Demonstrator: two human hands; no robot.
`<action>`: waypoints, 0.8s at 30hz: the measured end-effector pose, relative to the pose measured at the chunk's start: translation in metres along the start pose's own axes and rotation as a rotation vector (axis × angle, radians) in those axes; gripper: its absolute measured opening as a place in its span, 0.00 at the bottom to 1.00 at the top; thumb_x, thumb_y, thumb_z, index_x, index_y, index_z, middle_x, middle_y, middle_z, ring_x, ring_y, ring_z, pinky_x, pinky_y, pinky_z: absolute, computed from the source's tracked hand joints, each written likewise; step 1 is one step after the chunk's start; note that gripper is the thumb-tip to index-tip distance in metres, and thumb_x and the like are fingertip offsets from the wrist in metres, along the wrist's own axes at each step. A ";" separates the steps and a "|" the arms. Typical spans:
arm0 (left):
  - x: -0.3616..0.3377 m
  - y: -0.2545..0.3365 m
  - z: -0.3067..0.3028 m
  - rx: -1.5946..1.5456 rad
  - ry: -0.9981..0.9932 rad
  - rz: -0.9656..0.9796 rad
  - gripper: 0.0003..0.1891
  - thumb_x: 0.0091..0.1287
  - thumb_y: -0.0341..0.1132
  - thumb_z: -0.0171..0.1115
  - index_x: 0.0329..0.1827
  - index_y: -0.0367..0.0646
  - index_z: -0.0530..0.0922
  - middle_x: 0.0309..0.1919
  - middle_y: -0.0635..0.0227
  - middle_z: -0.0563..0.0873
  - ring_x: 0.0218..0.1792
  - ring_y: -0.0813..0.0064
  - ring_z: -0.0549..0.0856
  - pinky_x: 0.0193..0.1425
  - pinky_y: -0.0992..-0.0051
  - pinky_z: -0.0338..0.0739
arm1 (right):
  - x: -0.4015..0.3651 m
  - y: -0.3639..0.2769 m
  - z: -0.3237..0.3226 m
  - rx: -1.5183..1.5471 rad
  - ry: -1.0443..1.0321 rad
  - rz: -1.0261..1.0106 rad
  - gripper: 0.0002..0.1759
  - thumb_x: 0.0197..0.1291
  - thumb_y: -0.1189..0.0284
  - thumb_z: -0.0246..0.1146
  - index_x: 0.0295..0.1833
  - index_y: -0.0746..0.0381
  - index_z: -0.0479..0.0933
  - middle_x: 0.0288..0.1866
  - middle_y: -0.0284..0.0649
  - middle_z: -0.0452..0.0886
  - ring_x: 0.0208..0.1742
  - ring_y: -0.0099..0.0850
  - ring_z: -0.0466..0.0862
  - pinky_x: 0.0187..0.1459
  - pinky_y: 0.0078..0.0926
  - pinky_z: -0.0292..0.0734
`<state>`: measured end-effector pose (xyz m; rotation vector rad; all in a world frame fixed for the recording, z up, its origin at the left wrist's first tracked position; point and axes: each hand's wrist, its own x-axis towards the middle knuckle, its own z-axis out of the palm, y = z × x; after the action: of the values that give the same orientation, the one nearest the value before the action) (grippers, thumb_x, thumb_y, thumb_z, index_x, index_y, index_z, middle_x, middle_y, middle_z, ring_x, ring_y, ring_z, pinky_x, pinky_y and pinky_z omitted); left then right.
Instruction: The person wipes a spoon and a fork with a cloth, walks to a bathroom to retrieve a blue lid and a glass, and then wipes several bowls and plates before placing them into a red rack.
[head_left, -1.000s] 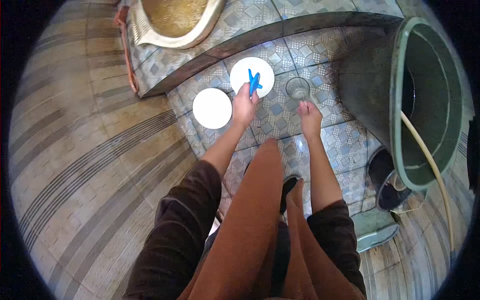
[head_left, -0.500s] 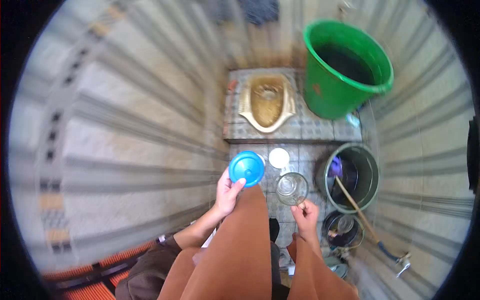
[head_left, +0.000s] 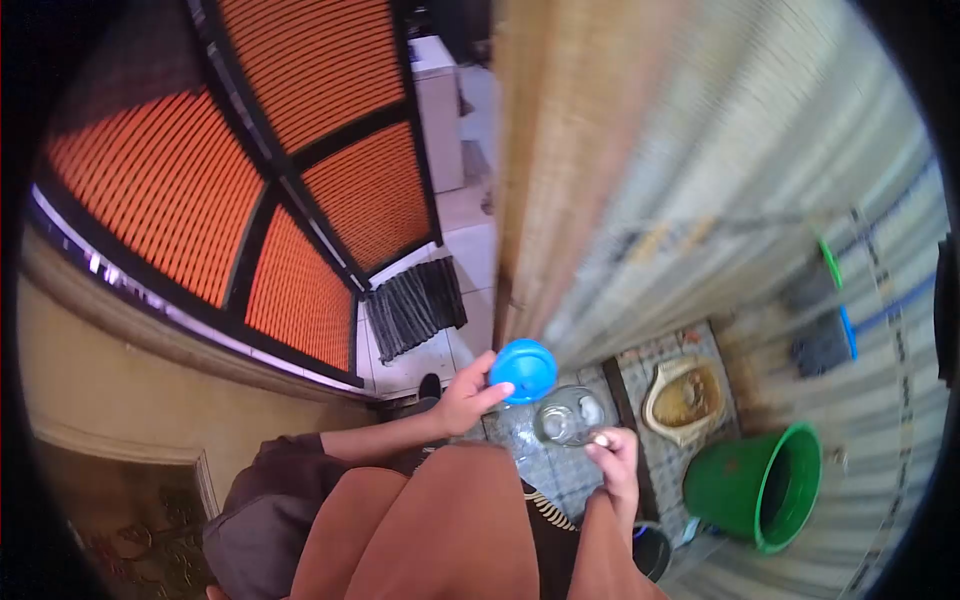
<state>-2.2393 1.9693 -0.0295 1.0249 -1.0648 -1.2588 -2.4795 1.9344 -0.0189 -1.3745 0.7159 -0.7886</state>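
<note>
A round blue plastic lid (head_left: pixel 524 371) is pinched between the thumb and fingers of my left hand (head_left: pixel 468 400), its face tilted up. My right hand (head_left: pixel 616 464) grips a clear glass mug (head_left: pixel 562 416) by its handle, just right of and below the lid. Lid and mug are close together; whether they touch is hard to tell. A white shape shows through or behind the mug's glass. Brown cloth (head_left: pixel 430 530) covers my legs below both hands.
Orange slatted folding door (head_left: pixel 340 190) at upper left, with a dark striped mat (head_left: pixel 415 308) beside it. A wall edge (head_left: pixel 530 200) rises ahead. Squat toilet (head_left: pixel 688 398), green bucket (head_left: pixel 745 485) and dark bucket (head_left: pixel 652 550) are at the right.
The view has swung left, bringing the orange door, mat and doorway into sight. The toilet and green bucket now appear lower and further right. Both hands still hold the lid and mug.
</note>
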 end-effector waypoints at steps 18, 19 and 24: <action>0.184 0.040 -0.389 -0.083 0.474 -0.137 0.12 0.61 0.35 0.50 0.44 0.42 0.64 0.41 0.65 0.73 0.40 0.72 0.77 0.41 0.69 0.77 | 0.355 0.051 0.206 0.085 0.028 0.283 0.19 0.59 0.57 0.49 0.21 0.58 0.64 0.17 0.24 0.60 0.19 0.14 0.58 0.20 0.14 0.52; 0.200 0.041 -0.395 -0.060 0.386 -0.156 0.11 0.61 0.36 0.50 0.44 0.42 0.64 0.41 0.65 0.73 0.39 0.73 0.78 0.40 0.69 0.77 | 0.359 0.056 0.203 0.072 0.123 0.327 0.19 0.59 0.58 0.48 0.21 0.57 0.64 0.16 0.25 0.60 0.18 0.16 0.58 0.19 0.15 0.52; 0.285 0.013 -0.399 -0.043 0.167 -0.334 0.16 0.62 0.37 0.49 0.50 0.40 0.64 0.42 0.66 0.74 0.40 0.72 0.78 0.40 0.69 0.77 | 0.362 0.084 0.165 0.271 0.556 0.585 0.19 0.55 0.52 0.49 0.19 0.52 0.61 0.16 0.25 0.60 0.17 0.16 0.59 0.19 0.16 0.54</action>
<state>-1.8421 1.6884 -0.0883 1.2876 -0.7553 -1.4267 -2.1337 1.7301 -0.0863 -0.6337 1.3163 -0.7555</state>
